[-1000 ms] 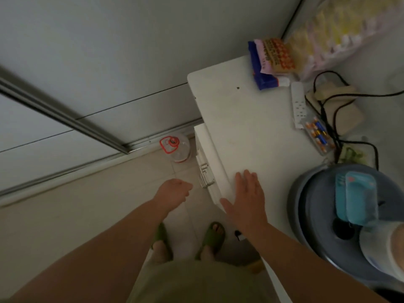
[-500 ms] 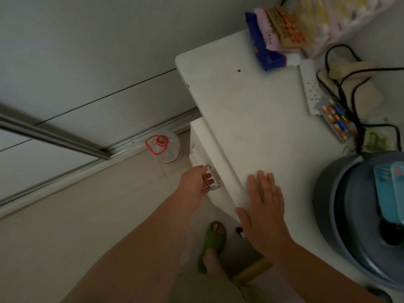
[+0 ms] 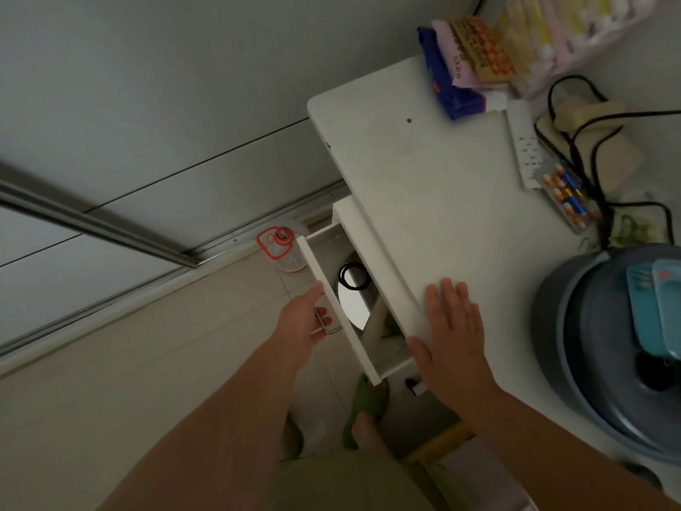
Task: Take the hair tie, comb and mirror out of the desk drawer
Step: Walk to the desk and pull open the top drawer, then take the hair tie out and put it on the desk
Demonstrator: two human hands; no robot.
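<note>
Drawer (image 3: 333, 311) status: partly pulled out from under the desk top (image 3: 423, 201), with its front panel directly beside the left hand (image 3: 306, 326).

Left hand: fingers curled around the metal drawer handle (image 3: 324, 324), gripping it from below. Right hand (image 3: 451, 333): flat and spread, palm down on the desk top at its near edge, holding nothing.

Contents, located in the gap between the two hands:
- Hair tie (image 3: 352, 276): black loops lying just beyond the left fingertips, resting on the upper edge of the mirror.
- Mirror (image 3: 353, 306): round pale disc lying flat on the drawer floor, partly covered by the desk edge.
- Comb: not identifiable. A pale elongated object (image 3: 376, 322) lies toward the right hand, but it cannot be confirmed as the comb.

Hazards, as judgement:
- The opening is narrow. Reaching in now risks knuckles striking the desk edge; the drawer probably needs to come out further first.
- A hard pull may bring the drawer off its runners, or slide the mirror and tip the contents.
- The mirror lies flat; lifting it by an edge invites a slip and breakage.
- The hair tie may be dragged off and fall to the back when the mirror is moved.
</note>
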